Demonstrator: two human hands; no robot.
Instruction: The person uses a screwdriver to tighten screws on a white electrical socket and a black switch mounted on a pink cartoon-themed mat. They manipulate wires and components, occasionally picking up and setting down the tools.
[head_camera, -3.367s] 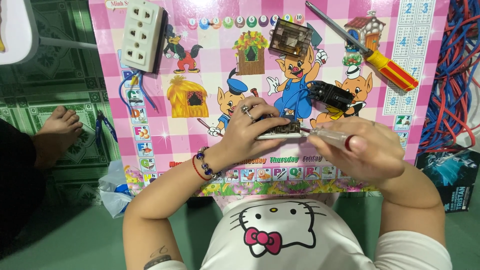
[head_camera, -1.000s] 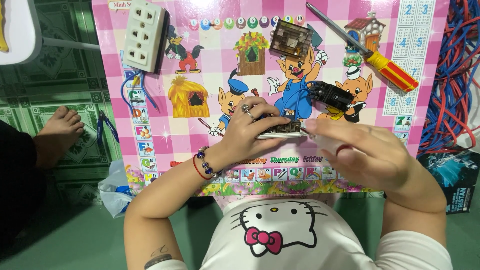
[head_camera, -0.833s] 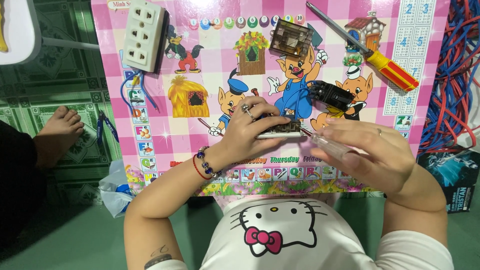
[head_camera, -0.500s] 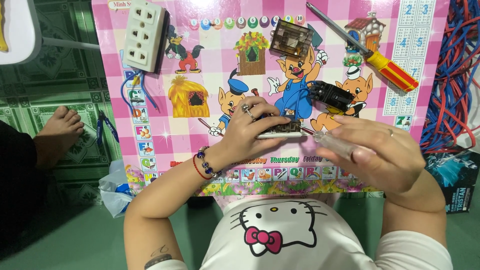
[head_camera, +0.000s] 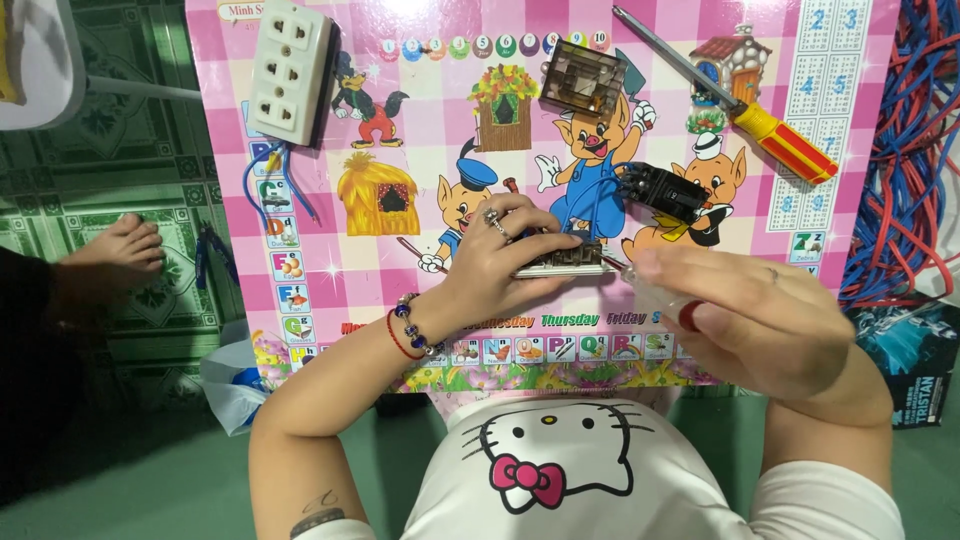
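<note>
My left hand grips a small flat electrical part on its edge over the pink cartoon board. My right hand is closed around the clear handle of a small screwdriver, whose tip points left into the part's right end. Blue wires run from the part up to a black component lying just beyond it. My left wrist wears beaded bracelets and a red cord.
A white socket block with blue leads lies at the board's top left. A brown square part and a yellow-and-red screwdriver lie at the top. Red and blue wire bundles are piled at right. Another person's foot rests at left.
My right hand has turned and shifted around the screwdriver handle against the part. My left hand and the part have stayed in place.
</note>
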